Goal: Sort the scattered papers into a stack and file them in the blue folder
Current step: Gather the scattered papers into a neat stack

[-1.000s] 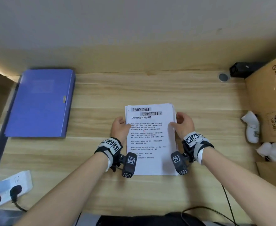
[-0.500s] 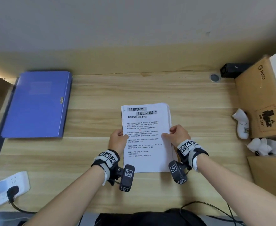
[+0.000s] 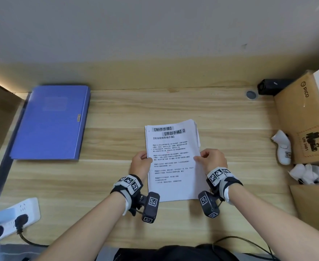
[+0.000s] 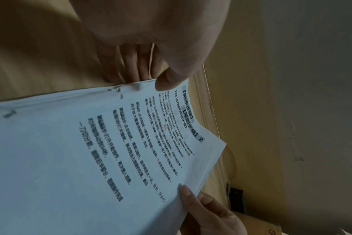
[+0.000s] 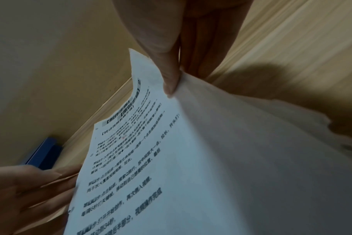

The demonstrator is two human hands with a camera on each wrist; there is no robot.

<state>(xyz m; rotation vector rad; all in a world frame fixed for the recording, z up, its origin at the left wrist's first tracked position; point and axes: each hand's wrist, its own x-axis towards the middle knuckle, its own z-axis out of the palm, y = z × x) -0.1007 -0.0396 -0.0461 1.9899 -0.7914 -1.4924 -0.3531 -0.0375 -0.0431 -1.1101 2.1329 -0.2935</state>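
A stack of printed white papers (image 3: 171,159) is lifted off the wooden desk (image 3: 117,185) in the middle, its near part raised. My left hand (image 3: 140,162) pinches its left edge, thumb on top and fingers under, as the left wrist view shows on the paper stack (image 4: 90,159). My right hand (image 3: 210,160) pinches the right edge; the right wrist view shows the thumb pressed on the top sheet of the paper stack (image 5: 191,159). The sheets fan slightly at the far right corner. The blue folder (image 3: 51,123) lies closed and flat at the far left of the desk.
A white power strip (image 3: 9,213) with a black plug sits at the near left edge. Cardboard boxes (image 3: 305,117) stand along the right side, with a white controller (image 3: 283,147) and crumpled white tissue (image 3: 309,174) beside them. A black device (image 3: 271,86) sits at the back right.
Both hands slid nearer along the stack's side edges and took hold of it. The stack's near part has come up off the desk.
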